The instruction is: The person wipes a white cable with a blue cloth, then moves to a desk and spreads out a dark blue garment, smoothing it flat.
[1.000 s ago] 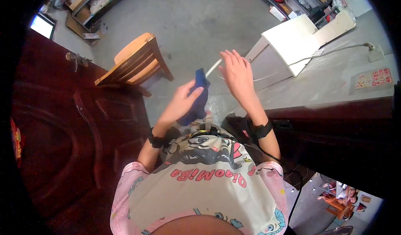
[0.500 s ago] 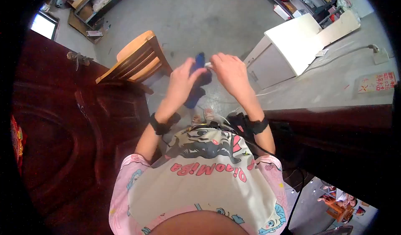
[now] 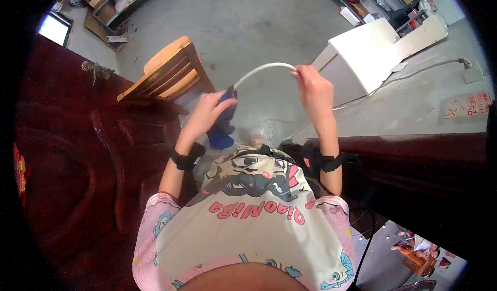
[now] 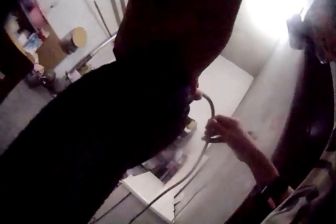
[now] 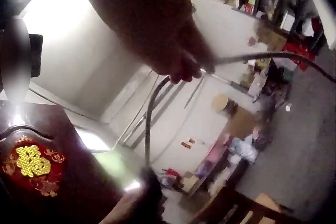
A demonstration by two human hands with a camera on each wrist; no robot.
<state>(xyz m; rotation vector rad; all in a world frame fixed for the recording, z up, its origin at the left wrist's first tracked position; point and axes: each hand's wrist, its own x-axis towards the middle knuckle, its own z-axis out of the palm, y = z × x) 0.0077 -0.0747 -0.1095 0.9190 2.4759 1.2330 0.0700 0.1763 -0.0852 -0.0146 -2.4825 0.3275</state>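
one wooden chair point(image 3: 168, 76) has one dark door point(image 3: 67, 146) and one door handle point(image 3: 97, 73) to its left. right of the chair are one left hand point(image 3: 203, 114), one right hand point(image 3: 317, 92), one blue cloth point(image 3: 221, 138), one white cord point(image 3: 264, 67), one white cabinet point(image 3: 357, 45), one wall socket point(image 3: 472, 72).

Between the left fingers point(image 3: 214, 98) and right fingers point(image 3: 305, 75) there is open room, spanned on the far side by the bowed white cord point(image 3: 264, 66); a hand could pass inside that curve. The dark blue cloth point(image 3: 221, 130) hanging at the left fingers blocks the space just below them. Ahead, bare floor point(image 3: 248, 27) leaves a broad lane. The wooden chair point(image 3: 171, 71) and dark red door point(image 3: 72, 151) bound it on the left, the white cabinet point(image 3: 360, 55) on the right.
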